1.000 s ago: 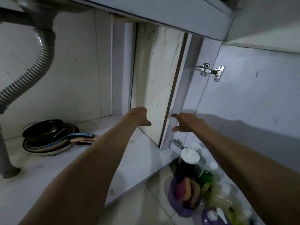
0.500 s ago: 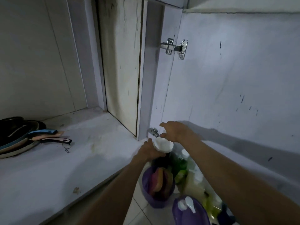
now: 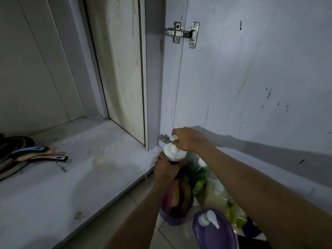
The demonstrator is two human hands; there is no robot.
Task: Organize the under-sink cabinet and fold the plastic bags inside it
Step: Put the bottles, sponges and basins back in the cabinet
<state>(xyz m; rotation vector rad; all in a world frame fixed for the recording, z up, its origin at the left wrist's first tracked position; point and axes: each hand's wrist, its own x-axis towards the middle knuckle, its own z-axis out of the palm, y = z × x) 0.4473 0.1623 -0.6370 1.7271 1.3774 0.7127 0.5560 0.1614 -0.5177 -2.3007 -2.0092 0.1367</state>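
A dark pump bottle with a wide white cap point(image 3: 175, 154) stands on the floor at the cabinet's front right corner. My left hand point(image 3: 166, 168) grips its neck just under the cap. My right hand point(image 3: 186, 139) pinches the white pump head on top. The white cabinet floor point(image 3: 71, 177) stretches to the left, stained. No plastic bags are in sight.
Stacked frying pans point(image 3: 27, 157) lie at the cabinet's left edge. The open door point(image 3: 251, 78) hangs on a metal hinge point(image 3: 183, 34). On the tiled floor stand a purple tub of sponges point(image 3: 177, 202), green bottles point(image 3: 199, 177) and a purple pump bottle point(image 3: 213, 229).
Both hands came down from the cabinet's inner side panel to the pump bottle and took hold of it. My view swung right and down.
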